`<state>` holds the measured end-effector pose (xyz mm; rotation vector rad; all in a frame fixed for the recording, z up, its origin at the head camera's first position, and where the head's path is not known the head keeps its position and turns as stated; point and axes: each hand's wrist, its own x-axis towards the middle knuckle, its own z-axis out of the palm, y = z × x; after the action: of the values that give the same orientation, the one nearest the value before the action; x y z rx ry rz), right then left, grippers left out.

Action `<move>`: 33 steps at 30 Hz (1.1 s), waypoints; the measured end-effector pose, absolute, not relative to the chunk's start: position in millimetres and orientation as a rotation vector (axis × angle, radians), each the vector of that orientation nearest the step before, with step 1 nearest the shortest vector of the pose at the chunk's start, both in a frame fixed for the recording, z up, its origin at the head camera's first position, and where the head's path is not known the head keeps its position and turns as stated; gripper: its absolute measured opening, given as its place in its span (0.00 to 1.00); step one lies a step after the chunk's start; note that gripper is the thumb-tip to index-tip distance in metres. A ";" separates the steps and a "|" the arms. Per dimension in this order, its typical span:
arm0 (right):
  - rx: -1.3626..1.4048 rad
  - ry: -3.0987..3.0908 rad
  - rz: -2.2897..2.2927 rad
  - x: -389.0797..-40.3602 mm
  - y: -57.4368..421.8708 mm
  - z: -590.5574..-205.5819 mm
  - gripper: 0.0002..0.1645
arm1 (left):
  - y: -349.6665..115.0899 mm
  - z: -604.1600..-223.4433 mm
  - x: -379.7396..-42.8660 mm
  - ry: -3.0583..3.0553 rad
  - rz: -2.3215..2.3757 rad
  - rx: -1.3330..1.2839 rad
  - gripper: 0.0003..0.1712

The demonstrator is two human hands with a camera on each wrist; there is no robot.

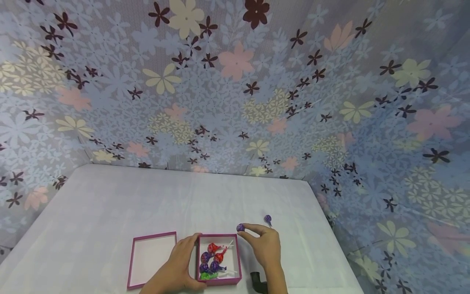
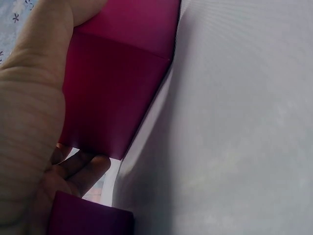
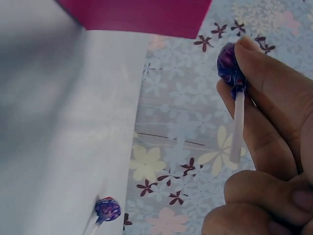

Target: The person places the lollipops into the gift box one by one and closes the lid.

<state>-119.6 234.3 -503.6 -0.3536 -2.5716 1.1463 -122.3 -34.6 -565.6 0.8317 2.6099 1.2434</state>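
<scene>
My right hand [image 1: 265, 245] pinches a purple-wrapped lollipop [image 3: 228, 64] by its candy end between thumb and fingers, its white stick [image 3: 236, 129] pointing down in the right wrist view. It is raised beside the far right corner of a magenta box [image 1: 238, 261]. My left hand [image 1: 180, 261] grips that box from its left side, thumb at the near edge and fingers at the far corner. Inside lie several lollipops: red ones [image 1: 219, 257], purple ones [image 1: 214, 266] and a green one [image 1: 207, 276]. In the left wrist view the box's outer wall [image 2: 117, 88] fills the space beside the hand.
Left of the box lies a magenta-edged lid [image 1: 133, 261] with a white inside. Another purple lollipop [image 1: 267, 219] lies on the white table [image 1: 205, 200] beyond my right hand. A black curved object [image 1: 256, 279] is near my right forearm. Flowered cloth [image 1: 235, 102] hangs behind the table.
</scene>
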 end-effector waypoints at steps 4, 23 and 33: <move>-0.328 -2.591 1.198 -116.8 229.6 -501.6 0.14 | -33.9 -567.1 -122.1 2.619 1.235 0.826 0.78; -0.119 -2.711 1.295 -113.2 210.1 -499.5 0.13 | -34.4 -565.6 -121.7 2.584 1.210 0.777 0.78; 0.008 -2.769 1.346 -111.5 208.4 -501.0 0.13 | -34.9 -568.1 -122.7 2.590 1.218 0.794 0.78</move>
<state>-111.5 208.4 -501.0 0.0083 -2.7686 1.3464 -122.7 -34.9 -568.1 0.7944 2.5901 1.2180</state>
